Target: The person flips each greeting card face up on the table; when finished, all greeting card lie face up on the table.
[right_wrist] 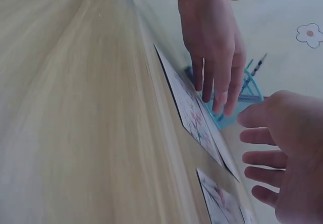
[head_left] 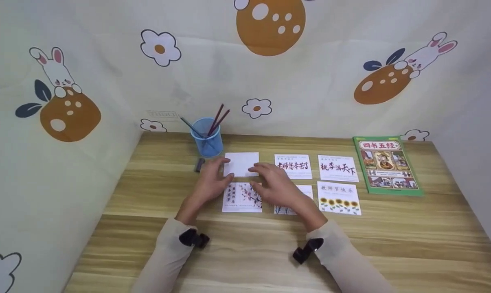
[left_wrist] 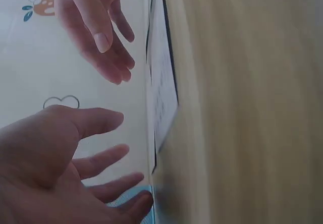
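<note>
A blank white card [head_left: 242, 162] lies at the back left of two rows of square cards. My left hand [head_left: 211, 179] hovers at its left side, fingers spread and relaxed. Opposite it, my right hand [head_left: 279, 185] is held at the card's right edge with loosely bent fingers. Both wrist views show nothing in either hand, the palms facing each other. In front of the blank card is a plum-blossom card [head_left: 241, 200]. My right hand and wrist partly cover a card with dark stems [head_left: 285, 210]. Behind that lies a card with red lettering [head_left: 293, 162].
Farther right are another red-lettered card [head_left: 337, 168] and a sunflower card [head_left: 339, 198]. A green-bordered book [head_left: 388, 165] lies beyond them. At the back left stands a blue mesh cup [head_left: 208, 140] of pencils, with a small dark block [head_left: 199, 165] close by.
</note>
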